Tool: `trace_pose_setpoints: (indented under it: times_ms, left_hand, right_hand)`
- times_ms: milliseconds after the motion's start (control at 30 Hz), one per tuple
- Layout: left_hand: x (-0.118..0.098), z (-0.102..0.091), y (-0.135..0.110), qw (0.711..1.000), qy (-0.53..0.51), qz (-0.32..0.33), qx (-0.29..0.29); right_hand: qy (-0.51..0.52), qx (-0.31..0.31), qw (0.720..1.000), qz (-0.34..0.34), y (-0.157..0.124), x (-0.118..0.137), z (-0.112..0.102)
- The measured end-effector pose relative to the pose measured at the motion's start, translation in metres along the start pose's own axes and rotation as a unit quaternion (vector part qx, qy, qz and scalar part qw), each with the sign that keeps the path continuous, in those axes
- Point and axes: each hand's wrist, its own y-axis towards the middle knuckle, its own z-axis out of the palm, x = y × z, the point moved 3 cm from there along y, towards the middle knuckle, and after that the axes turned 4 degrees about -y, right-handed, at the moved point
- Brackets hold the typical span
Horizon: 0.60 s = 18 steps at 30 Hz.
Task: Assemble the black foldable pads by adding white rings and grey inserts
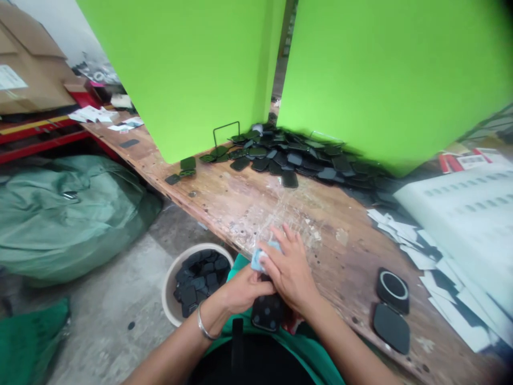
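My left hand (pixel 244 290) is closed, its thumb lying across the near end of a black, rounded-square flat piece with dark round dots (pixel 267 313), above my lap. My right hand (pixel 292 264) crosses over it and presses a small light-blue and white pad or cloth (pixel 260 256) under its fingers, some of which are lifted apart. Whether the pad touches the black piece is hidden by the hands. To the right on the workbench (pixel 256 208) lie a black folding charger-like piece with a pale ring (pixel 393 286) and a plain black half (pixel 391 327).
Black flat plates are heaped (pixel 296 158) against two bright green boards (pixel 192 69). A pale bucket (pixel 170 272) holds more black pieces beside the bench. White and black slips (pixel 452 294) lie by a white plastic container (pixel 460 214). Green sacks (pixel 72 214) rest on the floor.
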Motion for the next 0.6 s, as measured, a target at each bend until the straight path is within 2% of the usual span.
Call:
trace_pose_setpoints:
  times_ms: [100,200,300,367,400,500,533,600]
  left_hand:
    - [0.003,0.001,-0.003,0.997,-0.016,-0.069,0.043]
    - [-0.002,0.005,-0.005,0.987,-0.089,-0.104,0.086]
    - [-0.009,0.001,-0.002,0.982,-0.163,-0.090,0.039]
    - [-0.011,-0.003,0.002,0.968,-0.227,-0.108,0.004]
    - [-0.011,-0.004,0.004,0.959,-0.257,-0.119,-0.008]
    - [-0.009,-0.008,0.008,0.938,-0.311,-0.148,-0.029]
    - [-0.008,-0.008,0.009,0.937,-0.313,-0.150,-0.036]
    - [-0.008,-0.006,0.010,0.942,-0.302,-0.143,-0.043]
  right_hand:
    - [0.056,0.019,0.994,0.091,0.013,-0.030,0.002]
    - [0.065,0.041,0.982,0.171,0.019,-0.061,-0.009]
    - [0.073,-0.027,0.974,0.211,0.012,-0.068,-0.028]
    - [0.091,-0.055,0.978,0.179,0.002,-0.052,-0.033]
    - [0.091,-0.048,0.986,0.134,-0.003,-0.039,-0.033]
    - [0.037,0.013,0.999,-0.031,-0.015,0.003,-0.018]
    - [0.009,0.031,0.997,-0.063,-0.016,0.012,-0.011]
    - [-0.040,0.043,0.996,-0.072,-0.013,0.018,0.002]
